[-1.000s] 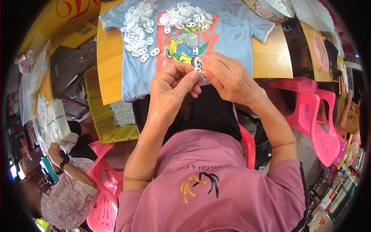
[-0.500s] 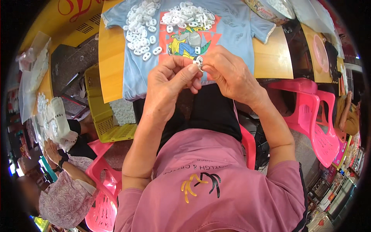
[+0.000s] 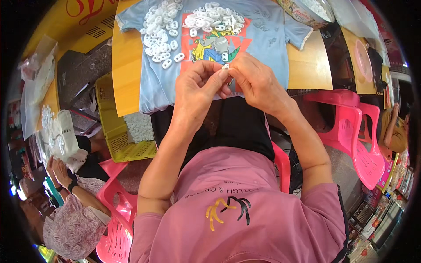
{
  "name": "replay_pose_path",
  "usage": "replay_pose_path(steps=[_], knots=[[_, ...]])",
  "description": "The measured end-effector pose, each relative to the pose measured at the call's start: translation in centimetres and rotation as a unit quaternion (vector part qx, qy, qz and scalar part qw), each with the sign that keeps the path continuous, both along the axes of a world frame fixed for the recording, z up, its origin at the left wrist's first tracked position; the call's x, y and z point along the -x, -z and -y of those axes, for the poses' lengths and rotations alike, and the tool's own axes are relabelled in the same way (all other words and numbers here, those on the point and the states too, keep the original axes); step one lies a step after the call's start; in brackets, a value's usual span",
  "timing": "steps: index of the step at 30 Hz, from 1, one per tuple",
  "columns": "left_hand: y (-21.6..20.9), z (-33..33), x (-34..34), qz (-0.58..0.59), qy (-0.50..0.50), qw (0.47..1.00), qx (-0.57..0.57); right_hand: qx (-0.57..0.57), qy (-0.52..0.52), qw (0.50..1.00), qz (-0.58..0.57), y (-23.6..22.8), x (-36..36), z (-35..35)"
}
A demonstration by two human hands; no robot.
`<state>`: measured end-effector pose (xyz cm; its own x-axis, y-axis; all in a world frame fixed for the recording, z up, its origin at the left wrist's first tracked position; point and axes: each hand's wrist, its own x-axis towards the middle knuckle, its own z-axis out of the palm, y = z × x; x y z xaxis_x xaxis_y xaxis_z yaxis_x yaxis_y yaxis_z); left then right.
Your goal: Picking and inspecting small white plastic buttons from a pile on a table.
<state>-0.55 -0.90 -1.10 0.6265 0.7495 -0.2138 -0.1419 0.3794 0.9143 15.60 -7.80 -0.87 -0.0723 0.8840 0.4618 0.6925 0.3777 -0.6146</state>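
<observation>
Left hand [image 3: 199, 87] and right hand [image 3: 261, 83] jointly pinch one small white piece [image 3: 226, 67], presumably for steadiness; similar loose pieces [image 3: 212, 18] lie at the blue shirt's [image 3: 155, 87] far side, apparently within reach.

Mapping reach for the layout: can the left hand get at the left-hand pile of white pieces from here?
Probably yes: the pile of white two-holed pieces lies ahead of the left hand, with only blue shirt between. But its grip looks taken up with a small white piece.

Pink chair [image 3: 341, 118] near a wood-coloured table [image 3: 310, 65], grey floor [image 3: 133, 175]
</observation>
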Motion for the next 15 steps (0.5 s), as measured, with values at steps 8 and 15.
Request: replay_pose_path(steps=[8, 15], knots=[[-0.7, -0.1, 1.2, 0.039, 0.034, 0.996, 0.078, 0.035, -0.028, 0.999, 0.002, -1.2, -0.2, 0.3], [-0.7, 0.1, 1.0, 0.044, -0.002, 0.998, 0.034, 0.026, -0.016, 0.999, -0.039, -1.0, 0.4, -0.6]])
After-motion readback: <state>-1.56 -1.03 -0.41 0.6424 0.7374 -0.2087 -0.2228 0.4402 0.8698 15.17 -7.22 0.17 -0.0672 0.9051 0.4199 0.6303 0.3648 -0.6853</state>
